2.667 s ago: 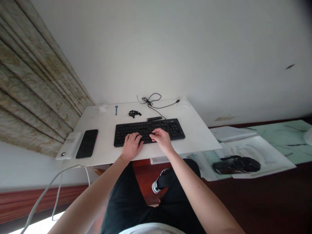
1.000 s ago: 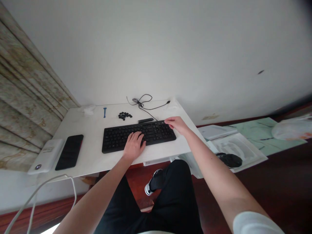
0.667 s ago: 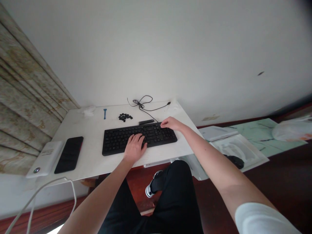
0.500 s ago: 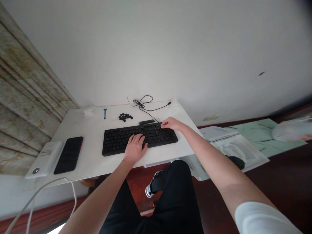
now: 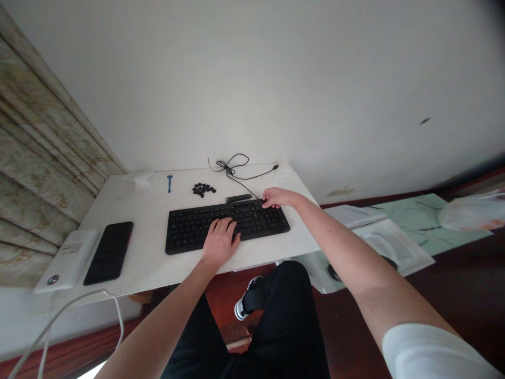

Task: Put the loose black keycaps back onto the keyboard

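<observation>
A black keyboard (image 5: 185, 226) lies on the white desk (image 5: 158, 268) in front of me. My left hand (image 5: 220, 239) rests on its middle, palm down, fingers stretched out over the keys. At the upper right part of the keyboard is my right hand (image 5: 274, 197), its fingertips pressed together against the keys. Whatever those fingers pinch, if anything, is too small to make out. Behind the keyboard sits a small heap of loose black keycaps (image 5: 203, 189). Along its back edge lies a long dark strip (image 5: 239, 198).
The keyboard's black cable (image 5: 230, 170) is coiled near the wall. A blue tool (image 5: 170, 183) lies left of the keycaps, by a crumpled white wrapper (image 5: 142, 180). On the left are a black phone (image 5: 109, 253) and a white box (image 5: 68, 260). A white cord (image 5: 104, 292) loops at the desk edge.
My right hand has turned slightly and its fingers now press lower onto the keys at the upper right. My left hand stays in place. The view has shifted a little.
</observation>
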Available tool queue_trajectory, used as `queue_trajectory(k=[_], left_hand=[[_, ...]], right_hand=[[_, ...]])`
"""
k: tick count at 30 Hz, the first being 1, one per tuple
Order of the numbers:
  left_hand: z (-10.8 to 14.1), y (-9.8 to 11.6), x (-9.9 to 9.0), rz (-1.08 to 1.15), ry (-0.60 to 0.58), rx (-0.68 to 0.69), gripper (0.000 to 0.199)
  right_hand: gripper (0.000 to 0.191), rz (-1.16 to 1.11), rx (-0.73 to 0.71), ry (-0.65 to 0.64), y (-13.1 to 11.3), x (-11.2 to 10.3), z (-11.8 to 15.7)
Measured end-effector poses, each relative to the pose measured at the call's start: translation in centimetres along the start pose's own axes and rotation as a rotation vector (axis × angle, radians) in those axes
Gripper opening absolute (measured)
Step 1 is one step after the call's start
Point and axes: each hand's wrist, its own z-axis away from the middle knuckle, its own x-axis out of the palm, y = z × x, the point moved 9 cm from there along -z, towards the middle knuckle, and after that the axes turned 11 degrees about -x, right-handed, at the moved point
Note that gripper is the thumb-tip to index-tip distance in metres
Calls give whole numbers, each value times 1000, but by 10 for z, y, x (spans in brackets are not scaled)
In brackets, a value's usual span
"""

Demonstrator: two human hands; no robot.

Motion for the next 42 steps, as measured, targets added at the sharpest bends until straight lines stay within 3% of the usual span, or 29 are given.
queue_trajectory(k=[2,8,15,18,21,24,27,32,34,37,42], left_hand=[[0,0,0,1,-3,-2,31],[0,1,3,-18,-10,1,31],[0,1,0,-17,-5,1,31],[-1,1,-1,-4,-6,1,31],[-2,0,0,-5,-3,-4,30],[-2,0,1,-17,-2,-2,31],[1,1,1,-20,0,-1,32],[-5,-1,-3,3,12,-12,28],[-20,-14,-9,-4,36,-73,26],[-56,-51,-18,-77,58,-269,27],[-103,-120,-13,-245,-143,-586,35]], right_hand=[[37,17,18,17,2,-3,-3],[38,164,48,-178,7,6,-16],[36,79,61,-162,-3,8,-12],[31,-23,-52,72,-9,-12,3],[35,-71,-108,539,6,-42,37],[41,-65,-45,897,36,-37,81],[42,-36,-48,1033,52,-9,110],[38,183,-155,1084,36,14,126],[38,271,-179,1045,28,15,122],[39,365,-205,998,20,17,116],[41,400,-184,997,20,18,115]])
